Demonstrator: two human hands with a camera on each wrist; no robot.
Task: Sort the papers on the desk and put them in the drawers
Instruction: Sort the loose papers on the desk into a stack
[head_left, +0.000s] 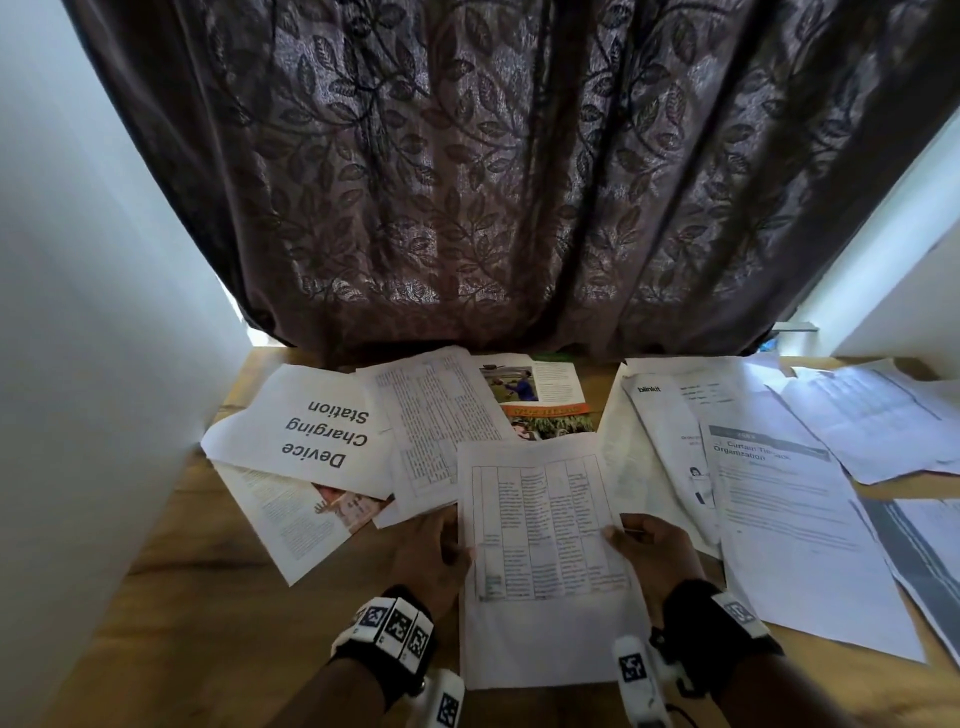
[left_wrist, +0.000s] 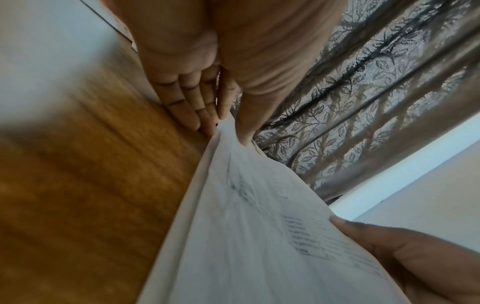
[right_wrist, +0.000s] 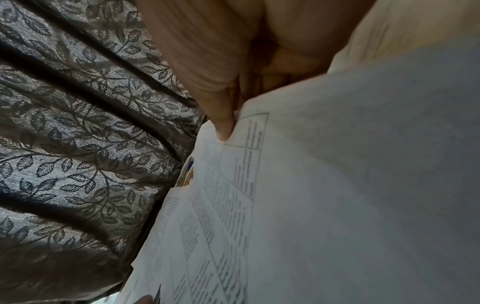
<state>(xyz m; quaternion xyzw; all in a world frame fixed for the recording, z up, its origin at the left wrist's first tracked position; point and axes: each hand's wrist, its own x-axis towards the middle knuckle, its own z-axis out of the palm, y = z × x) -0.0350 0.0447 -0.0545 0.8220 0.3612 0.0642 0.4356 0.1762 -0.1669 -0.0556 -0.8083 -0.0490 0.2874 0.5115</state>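
Two hands, your left hand (head_left: 434, 548) at 9 o'clock and right hand (head_left: 652, 545) at 3 o'clock, pinch the thin white table-printed paper sheet (head_left: 543, 561), light and floppy, so keep gripping opposite edges.

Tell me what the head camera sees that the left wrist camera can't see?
Only the head view shows the "Device Charging Station" sheet, the magazine pages and the other loose papers. Only the left wrist view shows the left fingers straight under the page and the thumb on top. Both show the table sheet in both hands, the curtain and the wooden desk.
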